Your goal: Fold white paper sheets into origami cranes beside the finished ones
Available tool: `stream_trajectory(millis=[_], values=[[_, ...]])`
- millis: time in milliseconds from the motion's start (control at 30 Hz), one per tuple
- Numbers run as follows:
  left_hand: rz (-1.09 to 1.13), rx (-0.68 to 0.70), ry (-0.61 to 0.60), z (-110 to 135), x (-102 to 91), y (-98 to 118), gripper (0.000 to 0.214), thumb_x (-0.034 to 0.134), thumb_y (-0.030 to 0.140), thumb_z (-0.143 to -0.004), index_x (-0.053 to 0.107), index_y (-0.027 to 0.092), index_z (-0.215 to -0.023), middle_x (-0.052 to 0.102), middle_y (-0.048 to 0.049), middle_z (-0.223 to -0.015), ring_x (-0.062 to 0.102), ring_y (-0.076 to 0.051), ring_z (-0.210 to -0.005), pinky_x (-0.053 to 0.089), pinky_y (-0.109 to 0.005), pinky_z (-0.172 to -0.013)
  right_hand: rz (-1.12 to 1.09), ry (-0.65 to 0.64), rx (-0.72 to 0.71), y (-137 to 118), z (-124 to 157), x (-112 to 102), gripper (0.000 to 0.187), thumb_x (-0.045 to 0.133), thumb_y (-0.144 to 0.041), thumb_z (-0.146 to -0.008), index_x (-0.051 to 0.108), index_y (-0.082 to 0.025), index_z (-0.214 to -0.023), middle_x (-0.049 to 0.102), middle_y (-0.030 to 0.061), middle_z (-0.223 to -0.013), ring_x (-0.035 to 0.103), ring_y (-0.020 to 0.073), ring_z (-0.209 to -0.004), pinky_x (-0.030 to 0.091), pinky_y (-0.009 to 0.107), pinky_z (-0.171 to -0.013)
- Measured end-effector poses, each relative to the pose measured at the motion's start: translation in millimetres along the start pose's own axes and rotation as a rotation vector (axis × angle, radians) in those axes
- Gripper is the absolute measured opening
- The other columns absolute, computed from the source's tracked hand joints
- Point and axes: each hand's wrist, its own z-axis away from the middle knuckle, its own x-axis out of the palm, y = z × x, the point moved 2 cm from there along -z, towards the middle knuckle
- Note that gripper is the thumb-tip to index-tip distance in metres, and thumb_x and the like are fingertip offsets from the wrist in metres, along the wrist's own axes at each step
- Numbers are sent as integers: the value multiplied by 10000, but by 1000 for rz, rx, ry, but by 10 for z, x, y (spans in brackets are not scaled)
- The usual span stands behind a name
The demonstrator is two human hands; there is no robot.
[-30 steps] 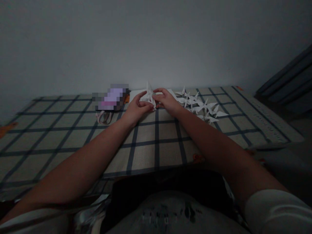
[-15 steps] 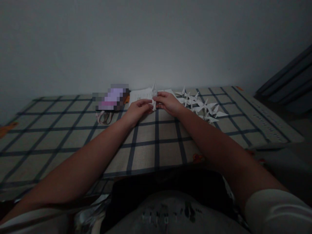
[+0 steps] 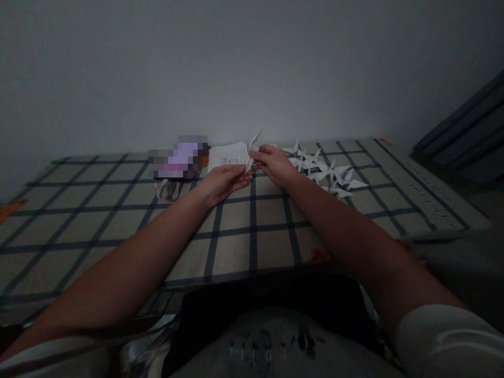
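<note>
Over the far middle of the table, a folded white paper crane [image 3: 255, 140] stands tilted between my hands, one point up and narrow ends down. My right hand [image 3: 275, 165] is closed on its right side, thumb and fingers pinching the paper. From the left, my left hand [image 3: 222, 182] reaches in with its fingers stretched out and slightly apart. Its fingertips are at the crane's lower tip; whether they press on it is hard to see. Several finished white paper cranes [image 3: 331, 172] lie in a cluster beside my right wrist.
Behind my hands lies a sheet of printed paper [image 3: 226, 153]. A phone-like device with a blurred purple screen [image 3: 183, 157] stands to the left, a pale looped cord [image 3: 169, 190] before it. The checked tablecloth [image 3: 232, 247] reaches back to the grey wall [image 3: 252, 68].
The crane has turned from upright and narrow to tilted right, showing a broader face. My left hand's fingers have loosened and straightened. My right hand has shifted slightly up.
</note>
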Motion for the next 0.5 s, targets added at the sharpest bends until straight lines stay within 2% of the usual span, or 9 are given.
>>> stream_trajectory(millis=[133, 267, 500], values=[[-3, -9, 19, 30, 26, 23, 56, 744, 168, -863, 751, 114, -850, 757, -90, -883, 668, -82, -720, 588, -226, -820, -26, 12, -9, 4, -3, 18, 303, 811, -251, -733, 517, -186, -704, 597, -36, -709, 560, 83, -676, 475, 221, -675], [-4, 11, 9, 20, 18, 11, 75, 802, 175, -804, 765, 110, -798, 751, -81, -845, 649, -74, -697, 577, -194, -754, 5, 25, -5, -3, 13, 46, 322, 814, -253, -730, 498, -195, -707, 574, -53, -676, 546, 80, -656, 480, 221, -675], [-137, 154, 29, 4, 7, 9, 305, 933, 357, -619, 776, 123, -734, 757, -101, -804, 595, -94, -601, 521, -221, -597, 24, 28, -18, -16, 26, 58, 309, 800, -246, -725, 496, -199, -694, 574, -55, -651, 547, 79, -629, 482, 219, -646]])
